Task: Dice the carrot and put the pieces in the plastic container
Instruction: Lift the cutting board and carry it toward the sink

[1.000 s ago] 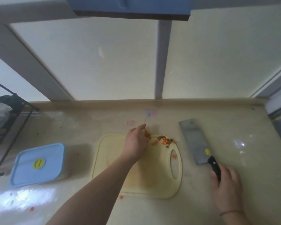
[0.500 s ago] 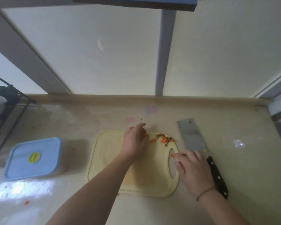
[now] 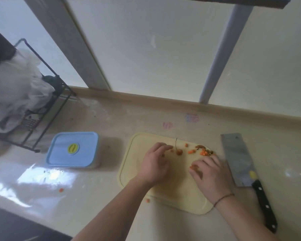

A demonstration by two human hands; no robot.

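A pale yellow cutting board [image 3: 179, 195] lies on the counter. Diced carrot pieces [image 3: 204, 152] and a carrot stub with a thin stem [image 3: 179, 151] lie near its far edge. My left hand [image 3: 154, 164] rests on the board, its loosely curled fingers just left of the stub. My right hand [image 3: 209, 174] is on the board's right side, its curled fingertips pinching an orange carrot piece [image 3: 192, 167]. The plastic container [image 3: 72, 149], its blue lid closed, stands left of the board.
A cleaver [image 3: 237, 159] with a black handle lies on the counter right of the board. A black wire rack [image 3: 42, 122] holding white plastic bags stands at far left. Stray carrot bits [image 3: 61, 190] lie on the counter near its front edge.
My right hand left the cleaver's handle and came onto the board to a carrot piece. My left hand drew back, and the carrot stub lies free on the board. The view swung left.
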